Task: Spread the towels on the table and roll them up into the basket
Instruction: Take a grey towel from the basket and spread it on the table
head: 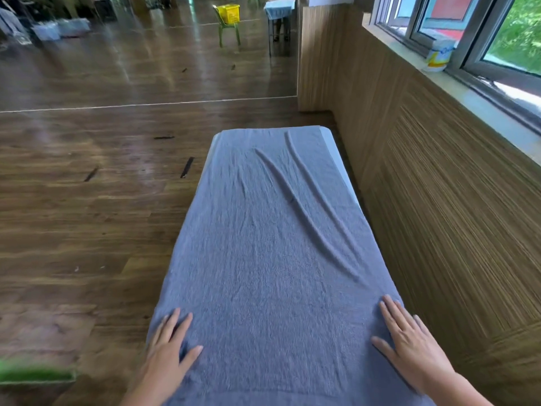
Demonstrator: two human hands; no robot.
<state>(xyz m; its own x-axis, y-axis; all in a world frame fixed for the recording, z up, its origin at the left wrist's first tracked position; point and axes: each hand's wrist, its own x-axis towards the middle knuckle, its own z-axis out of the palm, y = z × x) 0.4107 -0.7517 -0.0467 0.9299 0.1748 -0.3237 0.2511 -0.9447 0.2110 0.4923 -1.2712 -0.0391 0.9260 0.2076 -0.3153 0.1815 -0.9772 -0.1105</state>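
A grey-blue towel (pixel 272 259) lies spread lengthwise over a narrow white table (pixel 329 139), covering nearly all of it. Two long diagonal creases run across its far right half. My left hand (pixel 167 351) rests flat on the towel's near left edge, fingers apart. My right hand (pixel 409 344) lies flat on the near right edge, fingers apart. Neither hand grips the cloth. A green object (pixel 35 373), blurred, sits at the lower left on the floor; whether it is the basket I cannot tell.
A wood-panelled wall (pixel 439 215) runs close along the table's right side, with a window sill and a paper roll (pixel 439 55) above. Dark wooden floor (pixel 87 200) lies to the left. Far off stand a green chair with a yellow basket (pixel 228 13) and another towel-covered table (pixel 278 8).
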